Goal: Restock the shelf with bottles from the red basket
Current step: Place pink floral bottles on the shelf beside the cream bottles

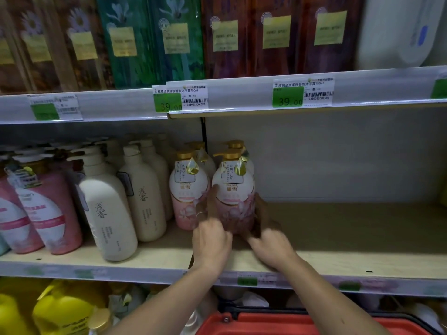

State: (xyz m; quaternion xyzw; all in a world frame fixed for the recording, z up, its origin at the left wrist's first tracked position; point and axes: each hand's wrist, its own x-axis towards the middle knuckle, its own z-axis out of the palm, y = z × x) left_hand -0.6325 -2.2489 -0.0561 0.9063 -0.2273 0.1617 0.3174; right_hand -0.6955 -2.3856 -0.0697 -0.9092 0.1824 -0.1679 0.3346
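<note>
Pink and white, with a gold pump on top: that is the bottle [233,189] I have between my two hands, standing upright on the wooden shelf [338,228] just right of its twin [188,189]. More of the same kind stand behind both. My left hand [210,240] is at the bottle's near left side, my right hand [271,247] at its near right, and both are smeared by motion, so I cannot tell whether my fingers are curled round the base or merely lie against it. What I can make out looks loosely bent, at or very near the lower part of the bottle.

I judge this to be the setting-down step: the bottle is already on the board, in line with its neighbour, and I am squaring it or letting it go. To the right the shelf is bare wood all the way across, so there is much room left to fill.

The red basket [302,322] sits near and low, below the shelf edge, between my forearms; its contents are hidden from me here. The next move, I think, calls for freeing both hands without tipping the tall bottle, then reaching down into the basket for another and standing it just right of this one, label facing out.
</note>
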